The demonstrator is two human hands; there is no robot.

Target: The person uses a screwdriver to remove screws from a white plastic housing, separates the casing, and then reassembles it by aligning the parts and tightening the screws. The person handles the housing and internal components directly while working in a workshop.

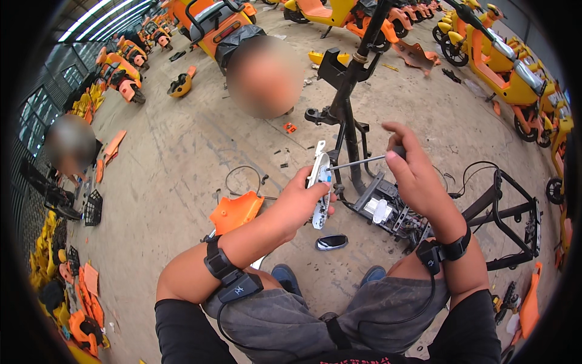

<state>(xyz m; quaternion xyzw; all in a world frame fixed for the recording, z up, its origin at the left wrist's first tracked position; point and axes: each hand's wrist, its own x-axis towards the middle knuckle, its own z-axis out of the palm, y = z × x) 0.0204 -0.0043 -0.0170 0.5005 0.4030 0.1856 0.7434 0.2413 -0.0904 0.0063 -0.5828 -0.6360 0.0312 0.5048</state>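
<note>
My left hand (pixel 297 203) is closed around a long white plastic housing (pixel 321 215), held upright in front of me with its hollow side facing right. Small parts and a bit of blue show inside it. In my right hand (pixel 415 182) is a screwdriver (pixel 359 163), its dark handle mostly covered by the fingers. The metal shaft points left, and its tip meets the inside of the housing. Just beyond my hands stands a bare black scooter frame (pixel 348 103). An oval black piece with a glossy face (pixel 331 242) lies on the floor below the housing.
An orange panel (pixel 236 210) and a thin cable (pixel 227 176) lie left of my hands. Exposed electronics (pixel 381 203) sit in the frame at right. Loose screws and orange parts dot the concrete. Yellow-orange scooters (pixel 515 79) line the room; two blurred figures are ahead and left.
</note>
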